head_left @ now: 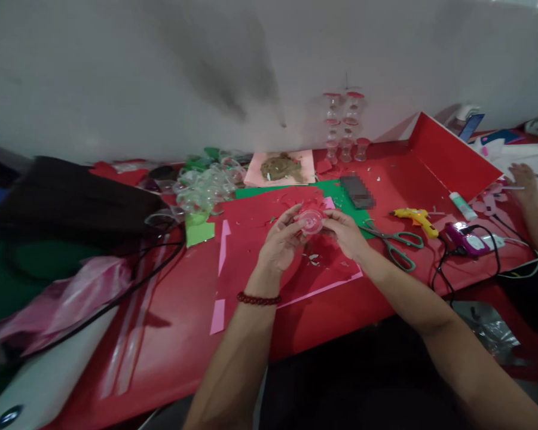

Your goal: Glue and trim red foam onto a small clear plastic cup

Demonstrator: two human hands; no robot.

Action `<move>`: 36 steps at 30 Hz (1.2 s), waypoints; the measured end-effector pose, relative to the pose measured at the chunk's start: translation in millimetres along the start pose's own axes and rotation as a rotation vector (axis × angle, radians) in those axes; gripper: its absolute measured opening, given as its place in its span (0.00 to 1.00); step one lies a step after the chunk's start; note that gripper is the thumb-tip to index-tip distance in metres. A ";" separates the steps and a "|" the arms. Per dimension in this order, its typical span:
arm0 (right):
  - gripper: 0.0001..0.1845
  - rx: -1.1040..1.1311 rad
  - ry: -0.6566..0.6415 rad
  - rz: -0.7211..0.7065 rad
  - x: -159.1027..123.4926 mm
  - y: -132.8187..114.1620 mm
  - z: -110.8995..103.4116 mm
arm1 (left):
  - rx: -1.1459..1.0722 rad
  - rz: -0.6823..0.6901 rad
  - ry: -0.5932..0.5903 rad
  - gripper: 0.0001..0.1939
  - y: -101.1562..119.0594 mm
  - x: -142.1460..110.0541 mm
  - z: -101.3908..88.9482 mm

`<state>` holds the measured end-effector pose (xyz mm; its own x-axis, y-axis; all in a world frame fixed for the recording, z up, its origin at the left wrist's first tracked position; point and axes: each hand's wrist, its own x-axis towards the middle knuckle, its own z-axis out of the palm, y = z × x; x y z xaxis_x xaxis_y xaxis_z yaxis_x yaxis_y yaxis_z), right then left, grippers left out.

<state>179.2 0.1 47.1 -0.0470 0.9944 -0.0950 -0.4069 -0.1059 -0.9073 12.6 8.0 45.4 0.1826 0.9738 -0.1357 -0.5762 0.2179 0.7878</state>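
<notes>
Between both hands, over the red paper sheet, is a small clear plastic cup with red showing through its round end. My left hand grips its left side with thumb and fingers. On the opposite side, my right hand pinches the edge. Red paper with cut edges shows just behind the cup; whether it is attached, I cannot tell. White scraps lie on the sheet below the hands. To the right rest green-handled scissors and a yellow glue gun.
Clear cups are heaped at the back left. Joined cups with red discs stand by the wall. A purple power strip, a glue bottle and a red board lie right. Another person's hand is at far right.
</notes>
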 end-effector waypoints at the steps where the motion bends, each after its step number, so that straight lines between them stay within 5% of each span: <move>1: 0.17 -0.001 -0.021 0.005 -0.6 -0.3 0.2 | -0.017 0.000 0.004 0.22 0.9 0.4 -0.6; 20: 0.13 -0.143 0.116 -0.115 6.5 8.0 -7.8 | 0.000 0.001 -0.047 0.21 -8.0 6.0 -6.3; 36: 0.15 -0.217 0.056 -0.201 4.0 8.0 -8.0 | 0.080 0.018 -0.106 0.23 -1.6 -3.0 0.0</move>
<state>183.1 3.3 36.1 0.0681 0.9946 0.0787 -0.1980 0.0907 -0.9760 13.0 4.7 44.6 0.2582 0.9642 -0.0604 -0.5156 0.1904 0.8354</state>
